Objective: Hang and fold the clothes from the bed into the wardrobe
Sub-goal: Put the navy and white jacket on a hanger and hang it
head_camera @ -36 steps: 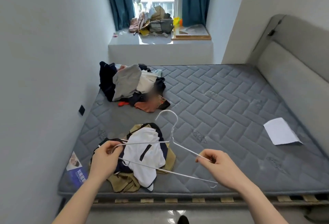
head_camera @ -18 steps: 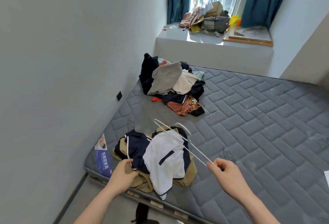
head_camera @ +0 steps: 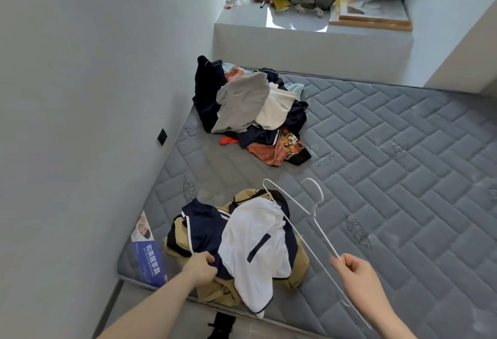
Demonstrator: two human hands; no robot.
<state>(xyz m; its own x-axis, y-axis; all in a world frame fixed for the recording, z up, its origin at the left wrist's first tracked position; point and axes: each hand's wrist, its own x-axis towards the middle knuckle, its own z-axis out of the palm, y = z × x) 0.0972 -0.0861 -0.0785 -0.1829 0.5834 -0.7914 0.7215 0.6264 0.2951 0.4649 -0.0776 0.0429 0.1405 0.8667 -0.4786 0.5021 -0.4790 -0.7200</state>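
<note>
Left hand [head_camera: 200,267] gripping dark navy white-trimmed garment [head_camera: 205,233] atop near clothes heap at grey quilted mattress [head_camera: 376,177] corner, right hand [head_camera: 355,271] pinching thin white wire hanger [head_camera: 304,220] above heap, second mixed clothes pile [head_camera: 252,112] lying farther back by wall

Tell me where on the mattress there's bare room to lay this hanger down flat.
Widest free patch: the mattress right of both piles, past the hanger in the right hand. A smaller bare strip lies between the far pile and the near pile. The near-left corner is crowded: near pile, left hand gripping the navy garment, and label.
</note>
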